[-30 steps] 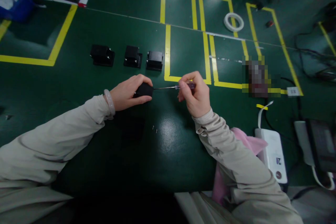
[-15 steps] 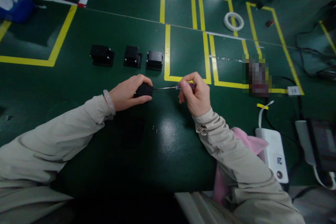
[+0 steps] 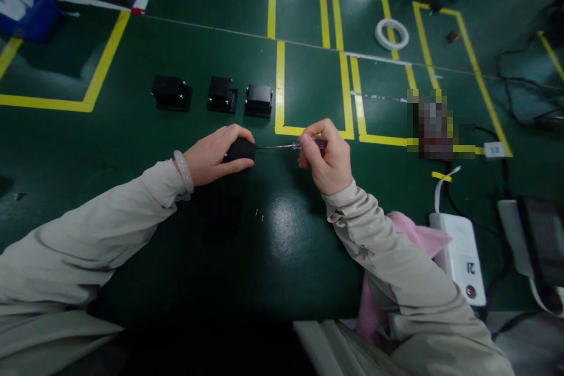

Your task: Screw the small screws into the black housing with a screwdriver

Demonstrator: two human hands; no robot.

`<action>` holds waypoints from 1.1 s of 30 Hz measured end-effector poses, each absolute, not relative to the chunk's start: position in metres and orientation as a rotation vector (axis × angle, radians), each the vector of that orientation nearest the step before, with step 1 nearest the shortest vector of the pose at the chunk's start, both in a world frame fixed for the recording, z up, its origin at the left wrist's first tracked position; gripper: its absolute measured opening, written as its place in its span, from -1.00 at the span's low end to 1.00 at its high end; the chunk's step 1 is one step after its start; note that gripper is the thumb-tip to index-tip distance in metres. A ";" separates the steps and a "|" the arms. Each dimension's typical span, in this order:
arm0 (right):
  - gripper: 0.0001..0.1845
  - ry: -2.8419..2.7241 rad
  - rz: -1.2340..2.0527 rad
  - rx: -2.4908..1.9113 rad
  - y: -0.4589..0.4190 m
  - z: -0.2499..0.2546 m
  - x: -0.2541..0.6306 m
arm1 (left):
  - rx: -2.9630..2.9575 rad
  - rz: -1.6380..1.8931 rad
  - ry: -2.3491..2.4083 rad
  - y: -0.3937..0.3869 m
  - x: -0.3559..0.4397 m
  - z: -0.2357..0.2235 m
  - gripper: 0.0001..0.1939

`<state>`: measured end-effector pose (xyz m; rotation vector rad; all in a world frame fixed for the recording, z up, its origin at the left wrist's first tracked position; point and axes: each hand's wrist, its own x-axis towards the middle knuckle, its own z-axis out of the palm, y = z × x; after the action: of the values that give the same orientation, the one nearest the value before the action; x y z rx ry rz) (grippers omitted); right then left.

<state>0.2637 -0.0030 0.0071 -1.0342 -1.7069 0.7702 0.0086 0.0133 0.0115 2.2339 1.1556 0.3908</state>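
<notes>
On the dark green table in front of you, your left hand (image 3: pixel 215 155) is closed around a small black block (image 3: pixel 240 153), the fingers along its far side and the thumb along its near side. Your right hand (image 3: pixel 326 155) grips the handle of a screwdriver (image 3: pixel 309 145) between thumb and fingers. Its thin metal shaft points left, and the tip meets the right end of the block.

Just toward you from the block, two tiny screws (image 3: pixel 259 215) lie close together. Beyond your left hand, three more black blocks (image 3: pixel 220 94) sit in a row, with shiny screw heads on them. To their right, yellow tape (image 3: pixel 279 88) marks out rectangles on the table (image 3: pixel 176 235), and a white ring (image 3: pixel 392 34) lies across one of the strips. At the far left is a blue bin (image 3: pixel 33 17) with something white inside. On your right, beside your sleeve, are a pink cloth (image 3: pixel 416 234) and a white power strip (image 3: pixel 459 258); a blurred-out object lies beyond them.
</notes>
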 end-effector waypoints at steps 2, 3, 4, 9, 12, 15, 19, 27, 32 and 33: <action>-0.78 -1.712 0.763 -1.013 -0.002 0.005 0.264 | 2.235 0.403 1.153 0.013 0.009 0.011 -0.50; -0.79 -1.719 0.762 -1.001 -0.002 0.005 0.264 | 2.236 0.411 1.151 0.013 0.009 0.011 -0.50; -0.78 -1.725 0.761 -0.991 -0.001 0.004 0.264 | 2.237 0.418 1.149 0.013 0.008 0.011 -0.50; -0.72 -1.705 0.796 -1.032 -0.002 0.005 0.265 | 2.230 0.410 1.146 0.013 0.009 0.012 -0.51; -0.72 -1.691 0.820 -1.046 -0.002 0.005 0.265 | 2.227 0.400 1.160 0.013 0.009 0.012 -0.51; -0.72 -1.699 0.818 -1.024 -0.001 0.004 0.264 | 2.233 0.413 1.159 0.013 0.008 0.010 -0.51; -0.67 -1.703 0.818 -1.016 0.000 0.004 0.265 | 2.239 0.424 1.145 0.014 0.008 0.009 -0.52; -0.69 -1.693 0.822 -1.026 -0.002 0.006 0.265 | 2.228 0.395 1.153 0.014 0.009 0.013 -0.51; -0.67 -1.687 0.849 -1.026 -0.001 0.004 0.266 | 2.221 0.404 1.161 0.013 0.009 0.011 -0.50; -0.68 -1.686 0.855 -1.037 -0.001 0.004 0.266 | 2.220 0.405 1.163 0.013 0.009 0.011 -0.49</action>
<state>0.2656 -0.0009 0.0041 -1.0373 -1.6861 0.8545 0.0086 0.0133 0.0113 2.2205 1.1627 0.4046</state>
